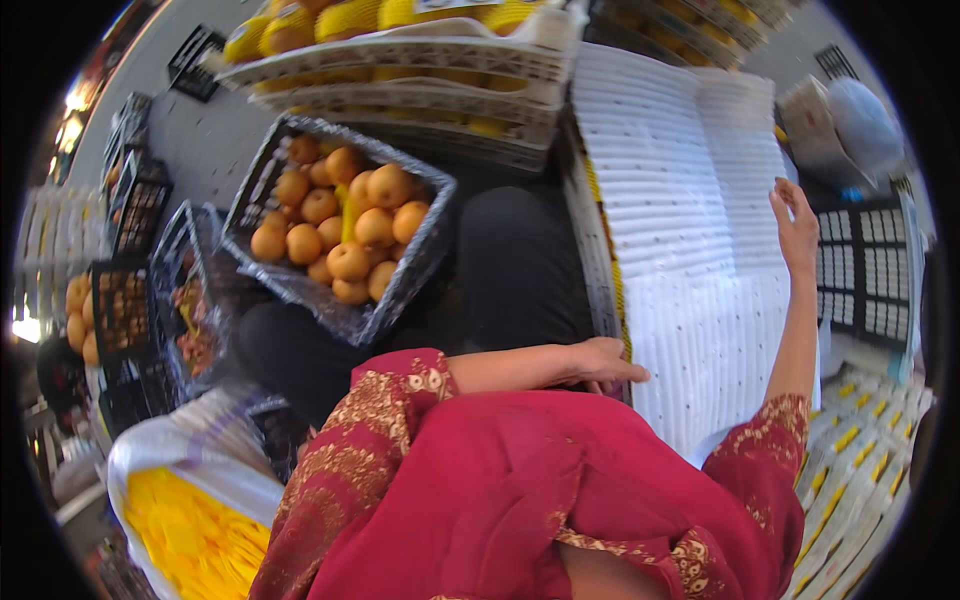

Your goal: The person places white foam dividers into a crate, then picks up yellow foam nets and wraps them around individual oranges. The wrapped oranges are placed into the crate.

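A white corrugated foam sheet [675, 225] with small dark dots covers a crate on my right side. My left hand [607, 361] rests at the sheet's near left edge; its index finger points out over the foam, and its other fingers are partly hidden. At the sheet's far right edge is my right hand [795, 221], its fingers slightly curled, and whether it pinches the edge I cannot tell. Yellow foam netting [616, 289] shows along the crate's left side beneath the sheet. A plastic-lined crate [442, 180] holds round orange-brown fruit [349, 261] in front of my knees.
Stacked white crates [420, 56] with net-wrapped fruit stand ahead. At the lower left is a white sack [217, 420] of yellow foam nets [191, 532]. Black crates [124, 307] with fruit line the left, and a black crate [862, 270] stands at the right beside packed trays [862, 457].
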The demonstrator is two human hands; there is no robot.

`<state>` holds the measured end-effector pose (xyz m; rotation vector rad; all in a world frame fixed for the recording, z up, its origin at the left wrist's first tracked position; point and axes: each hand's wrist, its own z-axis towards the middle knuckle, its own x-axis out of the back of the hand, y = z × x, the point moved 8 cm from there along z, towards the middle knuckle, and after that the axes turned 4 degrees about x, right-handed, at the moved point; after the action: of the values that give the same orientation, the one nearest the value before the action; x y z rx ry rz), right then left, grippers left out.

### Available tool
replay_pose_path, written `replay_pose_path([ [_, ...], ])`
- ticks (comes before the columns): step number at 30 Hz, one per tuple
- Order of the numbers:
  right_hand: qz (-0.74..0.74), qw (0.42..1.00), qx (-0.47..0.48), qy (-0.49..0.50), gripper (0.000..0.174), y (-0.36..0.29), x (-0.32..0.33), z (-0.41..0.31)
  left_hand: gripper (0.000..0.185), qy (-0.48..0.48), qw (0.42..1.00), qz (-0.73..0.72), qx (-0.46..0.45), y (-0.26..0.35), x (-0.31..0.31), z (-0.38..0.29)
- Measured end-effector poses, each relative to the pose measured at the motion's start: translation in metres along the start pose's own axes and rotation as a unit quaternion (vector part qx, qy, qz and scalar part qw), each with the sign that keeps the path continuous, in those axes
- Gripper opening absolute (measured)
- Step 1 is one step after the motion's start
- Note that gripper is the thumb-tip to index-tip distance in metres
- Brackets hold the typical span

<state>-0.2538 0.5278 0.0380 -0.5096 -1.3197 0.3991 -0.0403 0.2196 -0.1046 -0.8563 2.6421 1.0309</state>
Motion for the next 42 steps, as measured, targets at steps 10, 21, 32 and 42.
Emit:
replay_pose_path([
  [10,0.186,0.804,0.387,-0.412,0.021,-0.500,-0.178,-0.150,0.014,0.571,0.659,-0.067,-0.485,-0.084,0.066,-0.361],
  [21,0.164,0.676,0.542,-0.472,0.017,-0.659,-0.198,-0.264,0.027,0.902,0.078,-0.026,0.423,-0.388,-0.246,-0.579],
  [32,0.217,0.779,0.363,-0.463,0.028,-0.589,-0.284,-0.157,0.049,0.803,0.329,0.017,0.497,-0.418,-0.323,-0.511],
  [42,0.331,0.683,0.351,-0.549,0.027,-0.634,-0.343,-0.269,0.024,0.950,0.029,-0.070,0.303,-0.438,-0.282,-0.466],
])
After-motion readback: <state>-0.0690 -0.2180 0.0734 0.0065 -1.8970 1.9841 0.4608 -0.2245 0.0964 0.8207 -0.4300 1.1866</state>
